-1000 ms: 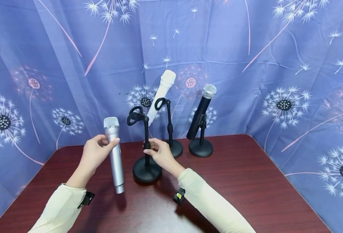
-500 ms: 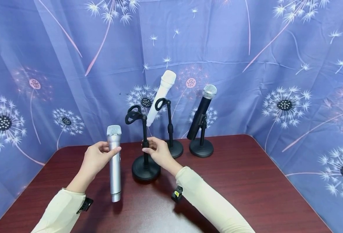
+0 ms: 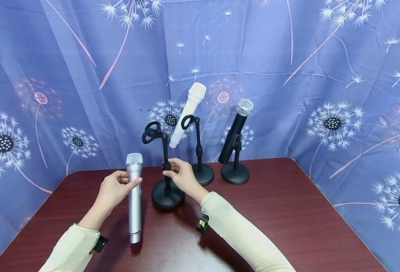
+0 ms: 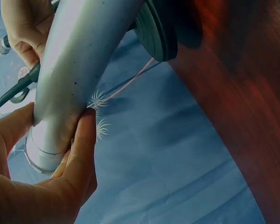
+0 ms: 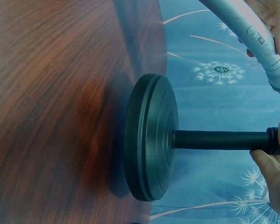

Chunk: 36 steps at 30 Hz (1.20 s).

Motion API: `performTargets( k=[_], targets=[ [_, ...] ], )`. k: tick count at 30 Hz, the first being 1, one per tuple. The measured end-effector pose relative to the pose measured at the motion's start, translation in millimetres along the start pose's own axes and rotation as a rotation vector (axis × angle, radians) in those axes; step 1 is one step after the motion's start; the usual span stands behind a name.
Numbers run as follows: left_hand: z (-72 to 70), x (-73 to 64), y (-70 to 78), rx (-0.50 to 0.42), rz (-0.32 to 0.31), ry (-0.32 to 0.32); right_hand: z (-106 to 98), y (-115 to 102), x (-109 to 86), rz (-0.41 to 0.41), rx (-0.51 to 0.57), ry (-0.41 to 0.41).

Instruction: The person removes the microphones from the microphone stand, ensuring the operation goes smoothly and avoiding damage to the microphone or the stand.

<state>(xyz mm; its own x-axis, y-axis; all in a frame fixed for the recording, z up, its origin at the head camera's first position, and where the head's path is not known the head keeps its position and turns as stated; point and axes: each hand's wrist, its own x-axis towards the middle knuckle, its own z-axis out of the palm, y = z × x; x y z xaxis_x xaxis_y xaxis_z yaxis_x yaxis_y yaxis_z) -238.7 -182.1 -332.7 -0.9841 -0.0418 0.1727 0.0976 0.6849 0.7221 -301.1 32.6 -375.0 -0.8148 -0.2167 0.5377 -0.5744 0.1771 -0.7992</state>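
My left hand (image 3: 112,192) pinches a silver microphone (image 3: 135,206) just below its mesh head, between thumb and fingers. The microphone hangs nearly upright over the table, its head up. To its right, my right hand (image 3: 185,178) grips the pole of a black microphone stand (image 3: 167,195) at the collar. That stand's looped clip (image 3: 151,133) holds nothing and points left, above the silver microphone's head. In the right wrist view the stand's round base (image 5: 151,137) shows beside its shadow; I cannot tell whether it touches the table.
Behind my right hand, a second stand (image 3: 204,174) has a white microphone (image 3: 187,115) tilted at its clip. Farther right, a third stand (image 3: 235,173) holds a black microphone (image 3: 233,136). A blue patterned curtain (image 3: 271,56) hangs behind the reddish-brown table (image 3: 288,219).
The silver microphone has come down and nearer with my left hand, swinging more upright. My right hand and the stand it grips have shifted slightly left.
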Motion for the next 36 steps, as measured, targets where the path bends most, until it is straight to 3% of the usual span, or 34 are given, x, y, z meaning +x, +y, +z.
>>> performTargets(
  k=[13,23,36],
  targets=[
    [9.8,-5.7,-12.5,0.015,-0.012,-0.056,11,5,10.2,0.052,-0.057,-0.003],
    [21.7,-9.1,-23.7,-0.027,-0.042,-0.114,11,6,24.1,0.061,-0.068,-0.003],
    [37.4,-13.2,-31.2,-0.018,-0.08,-0.155,16,11,36.8,0.142,-0.081,-0.015]
  ],
)
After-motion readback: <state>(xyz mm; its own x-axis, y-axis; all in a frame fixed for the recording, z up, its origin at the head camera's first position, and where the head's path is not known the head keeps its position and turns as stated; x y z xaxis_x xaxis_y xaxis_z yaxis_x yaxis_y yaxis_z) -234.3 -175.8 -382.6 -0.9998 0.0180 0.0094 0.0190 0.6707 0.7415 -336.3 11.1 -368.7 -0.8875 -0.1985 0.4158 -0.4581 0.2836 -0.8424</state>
